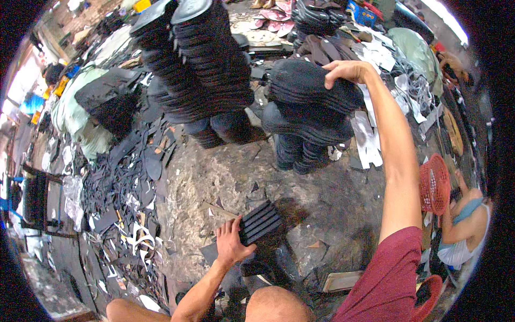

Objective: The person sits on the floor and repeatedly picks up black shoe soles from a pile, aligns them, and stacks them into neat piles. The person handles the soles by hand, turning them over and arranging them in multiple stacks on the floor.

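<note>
My right hand (346,72) reaches far forward. Its fingers and thumb close over the edge of the top black shoe soles (298,75) on a short stack. Below and nearer, my left hand (232,244) grips one end of a black ridged block (260,222), which looks like several dark strips side by side. Its underside is hidden. Left of the short stack stand tall piles of black soles (212,64), close together and leaning slightly. The lower layers of the short stack (306,123) lie crosswise in bundles.
Dark offcuts (129,177) and white scraps (142,236) cover the ground at left. Pale green sacks (80,107) stand at far left and far right. A red basket (434,185) is at right, beside another seated person (466,225). Pale sheets (367,139) lie right of the short stack.
</note>
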`<action>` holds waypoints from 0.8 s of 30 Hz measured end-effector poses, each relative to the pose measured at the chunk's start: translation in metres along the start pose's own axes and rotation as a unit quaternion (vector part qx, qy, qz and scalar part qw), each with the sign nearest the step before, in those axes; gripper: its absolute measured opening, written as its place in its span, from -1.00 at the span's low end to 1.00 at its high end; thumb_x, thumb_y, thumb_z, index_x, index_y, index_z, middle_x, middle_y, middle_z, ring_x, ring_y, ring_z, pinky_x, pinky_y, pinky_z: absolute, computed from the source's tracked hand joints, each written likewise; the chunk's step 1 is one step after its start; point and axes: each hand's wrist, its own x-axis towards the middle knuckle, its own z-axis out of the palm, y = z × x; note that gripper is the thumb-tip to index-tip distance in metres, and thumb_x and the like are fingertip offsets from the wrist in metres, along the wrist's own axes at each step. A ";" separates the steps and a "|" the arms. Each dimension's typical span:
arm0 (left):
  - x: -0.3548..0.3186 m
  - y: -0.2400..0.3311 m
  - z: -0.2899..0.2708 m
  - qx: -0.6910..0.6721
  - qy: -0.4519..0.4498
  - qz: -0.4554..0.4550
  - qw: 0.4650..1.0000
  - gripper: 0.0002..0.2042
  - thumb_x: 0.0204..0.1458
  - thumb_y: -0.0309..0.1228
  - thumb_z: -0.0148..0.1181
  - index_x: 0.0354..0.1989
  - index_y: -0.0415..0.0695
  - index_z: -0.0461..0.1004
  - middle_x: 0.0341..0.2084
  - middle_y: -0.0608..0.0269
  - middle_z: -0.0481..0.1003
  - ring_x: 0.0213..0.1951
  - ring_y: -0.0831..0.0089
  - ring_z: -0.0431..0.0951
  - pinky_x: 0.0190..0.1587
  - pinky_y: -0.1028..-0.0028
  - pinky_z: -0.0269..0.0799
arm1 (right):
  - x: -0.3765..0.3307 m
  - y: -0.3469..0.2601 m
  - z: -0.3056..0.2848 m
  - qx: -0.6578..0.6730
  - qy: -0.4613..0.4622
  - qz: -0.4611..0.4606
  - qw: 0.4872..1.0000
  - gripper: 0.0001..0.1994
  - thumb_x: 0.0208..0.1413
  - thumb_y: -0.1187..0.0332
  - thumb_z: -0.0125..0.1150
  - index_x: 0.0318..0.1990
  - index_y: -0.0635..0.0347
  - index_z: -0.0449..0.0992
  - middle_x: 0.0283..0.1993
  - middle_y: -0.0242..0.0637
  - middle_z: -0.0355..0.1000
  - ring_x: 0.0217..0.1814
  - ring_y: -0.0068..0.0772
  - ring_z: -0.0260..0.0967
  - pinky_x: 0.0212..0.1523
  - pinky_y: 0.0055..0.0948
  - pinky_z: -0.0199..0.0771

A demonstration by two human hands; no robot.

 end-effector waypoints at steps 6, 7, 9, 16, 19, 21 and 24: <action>0.079 0.035 -0.085 -0.252 -0.081 0.115 0.958 0.11 -0.46 -0.24 0.54 0.43 -0.20 0.13 0.12 -0.16 0.42 0.20 -0.06 0.42 0.31 0.13 0.29 | -0.048 0.007 -0.006 -0.064 0.151 -0.159 0.974 -0.22 -0.01 0.01 0.40 0.38 0.12 0.36 0.45 -0.19 0.26 0.41 -0.23 0.26 0.40 -0.31 0.21; 0.092 0.036 -0.104 -0.291 -0.129 0.100 0.943 0.10 -0.45 -0.27 0.53 0.44 -0.22 0.12 0.16 -0.18 0.42 0.22 0.00 0.43 0.32 0.18 0.29 | -0.061 -0.001 0.015 0.055 0.183 -0.244 0.951 -0.17 -0.01 0.03 0.43 0.42 0.13 0.29 0.48 -0.19 0.22 0.47 -0.23 0.18 0.44 -0.29 0.15; 0.121 0.053 -0.146 -0.362 -0.210 0.081 0.904 0.06 -0.41 -0.35 0.49 0.43 -0.28 0.13 0.21 -0.13 0.42 0.23 0.16 0.44 0.32 0.30 0.31 | -0.100 -0.009 0.068 0.125 0.156 -0.457 0.867 -0.05 -0.04 0.04 0.52 0.47 0.17 0.18 0.51 -0.13 0.17 0.55 -0.19 0.08 0.50 -0.19 0.06; 0.217 0.141 -0.207 -0.332 -0.363 0.179 0.852 0.06 -0.31 -0.30 0.59 0.48 -0.14 0.13 0.23 0.06 0.41 0.27 0.24 0.36 0.36 0.30 0.23 | -0.191 0.017 0.176 0.261 0.197 -0.301 0.896 -0.10 -0.25 0.10 0.50 0.33 0.25 0.35 0.24 0.01 0.44 0.32 -0.05 0.39 0.40 -0.19 0.26; 0.277 0.136 -0.245 -0.293 -0.361 0.153 0.872 0.06 -0.21 -0.02 0.53 0.48 -0.17 0.10 0.23 -0.01 0.39 0.23 0.15 0.40 0.27 0.20 0.30 | -0.176 0.029 0.166 0.491 0.282 -0.242 0.788 -0.28 -0.13 0.19 0.23 0.26 0.34 0.39 0.13 -0.08 0.51 0.15 -0.10 0.50 0.25 -0.19 0.47; 0.296 0.130 -0.241 -0.390 -0.288 0.082 0.871 0.00 -0.16 -0.03 0.50 0.47 -0.15 0.14 0.22 0.04 0.41 0.23 0.20 0.40 0.22 0.19 0.30 | -0.154 0.039 0.159 0.535 0.292 -0.230 0.759 -0.32 -0.09 0.24 0.23 0.27 0.31 0.38 0.18 -0.11 0.48 0.20 -0.16 0.46 0.29 -0.20 0.42; 0.307 0.130 -0.201 -0.473 -0.140 -0.016 0.870 -0.14 -0.16 -0.14 0.44 0.38 -0.20 0.26 0.12 0.08 0.48 0.19 0.25 0.41 0.17 0.23 0.31 | -0.124 0.054 0.173 0.527 0.386 -0.185 0.734 -0.33 0.01 0.24 0.29 0.32 0.26 0.36 0.27 -0.16 0.41 0.30 -0.22 0.36 0.37 -0.27 0.27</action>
